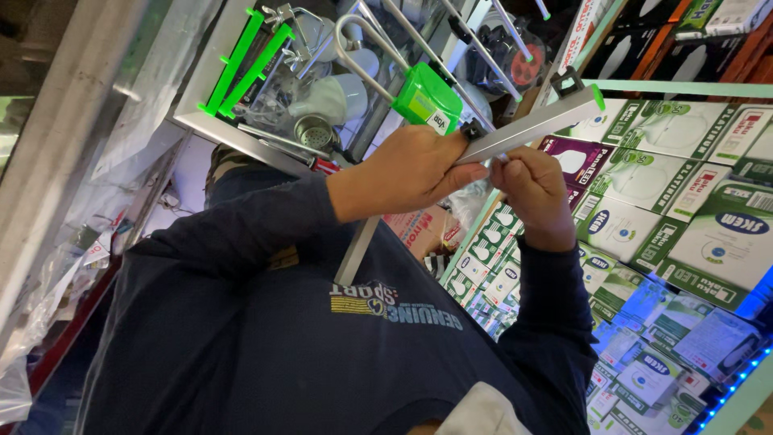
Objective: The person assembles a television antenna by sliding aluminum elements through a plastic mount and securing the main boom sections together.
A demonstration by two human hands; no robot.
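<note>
Two hands point(407, 173) point(535, 193), one aluminium antenna point(531, 129), many bulb boxes point(692, 217)

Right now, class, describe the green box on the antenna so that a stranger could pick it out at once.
Start at the dark navy sleeves, which meet at two hands, left hand and right hand, on a grey metal bar. Just above the left hand sits the green box, clipped where the bent metal loop ends. Unlike the thin green strips nearby, it is blocky and carries a small white tag.

Antenna bar point(535, 125) – matt smooth metal w/ glossy green plastic block point(427, 98) – boxes point(644, 173) glossy card
</note>
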